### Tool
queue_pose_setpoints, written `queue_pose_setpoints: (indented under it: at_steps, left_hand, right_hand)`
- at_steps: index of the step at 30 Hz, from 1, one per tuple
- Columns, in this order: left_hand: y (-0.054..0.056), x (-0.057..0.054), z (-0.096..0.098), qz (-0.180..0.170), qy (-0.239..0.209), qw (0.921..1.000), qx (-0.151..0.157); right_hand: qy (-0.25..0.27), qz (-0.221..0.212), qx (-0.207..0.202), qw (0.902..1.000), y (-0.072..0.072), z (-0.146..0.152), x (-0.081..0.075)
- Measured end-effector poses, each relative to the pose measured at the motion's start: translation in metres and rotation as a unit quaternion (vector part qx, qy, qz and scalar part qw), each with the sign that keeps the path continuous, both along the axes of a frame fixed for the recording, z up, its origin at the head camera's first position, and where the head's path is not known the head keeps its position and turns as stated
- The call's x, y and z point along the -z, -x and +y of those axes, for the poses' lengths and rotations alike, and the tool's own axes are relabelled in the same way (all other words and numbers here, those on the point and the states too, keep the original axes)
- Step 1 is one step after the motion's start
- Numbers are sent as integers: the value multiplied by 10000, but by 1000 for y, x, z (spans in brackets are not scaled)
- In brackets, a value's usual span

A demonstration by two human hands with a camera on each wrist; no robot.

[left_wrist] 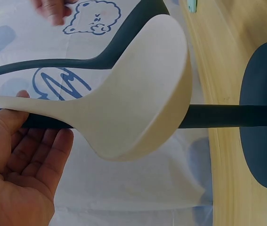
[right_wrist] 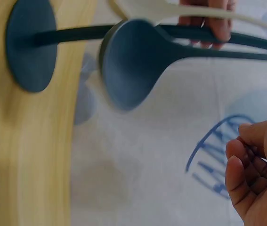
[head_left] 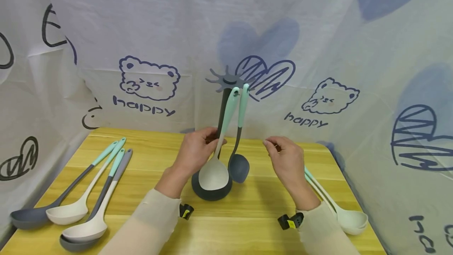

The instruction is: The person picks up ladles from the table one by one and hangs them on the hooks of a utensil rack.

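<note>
In the middle of the table stands a dark utensil stand (head_left: pixel 211 196) with a round base, an upright post and a spoked top. My left hand (head_left: pixel 196 148) grips its post from the left, fingers behind it, thumb close by the ladle handle. A white ladle (head_left: pixel 213 175) with a mint handle hangs in front of the post, bowl over the base. To its right hangs a dark ladle (head_left: pixel 239 168), also mint-handled; its bowl shows close in the right wrist view. My right hand (head_left: pixel 287 160) is apart from the stand, fingers loosely curled and holding nothing.
Several ladles (head_left: pixel 85 231), dark and white, lie on the left of the wooden table (head_left: pixel 247 231). Two pale ladles (head_left: pixel 350 220) with mint handles lie at the right, partly behind my right arm. A printed cloth (head_left: pixel 198 42) hangs behind the table.
</note>
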State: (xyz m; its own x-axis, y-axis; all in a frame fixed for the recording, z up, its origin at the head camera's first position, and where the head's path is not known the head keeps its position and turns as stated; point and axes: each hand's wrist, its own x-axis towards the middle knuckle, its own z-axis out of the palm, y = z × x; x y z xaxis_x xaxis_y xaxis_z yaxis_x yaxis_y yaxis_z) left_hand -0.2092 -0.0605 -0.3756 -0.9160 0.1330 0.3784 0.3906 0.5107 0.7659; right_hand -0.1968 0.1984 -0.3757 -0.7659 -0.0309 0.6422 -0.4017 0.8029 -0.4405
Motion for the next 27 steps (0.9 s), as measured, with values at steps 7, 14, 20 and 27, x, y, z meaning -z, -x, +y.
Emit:
queue_pose_setpoints:
  at_steps: [7,14,20,27]
  left_hand:
    - [1,0,0,-10,55,10000,61]
    - [1,0,-1,79,120,9999,45]
    - [2,-1,-2,163,196,9997,27]
    - [0,-1,-1,200,194,9996,34]
  right_hand:
    - [-271,-403,533,9974,4,41,24]
    - [-558,-1295,960,9853,9,84,40]
    - [-743,-1839,1181,9730,15,114,50]
    - [-1259,-2565,1330,9490,18,141,65]
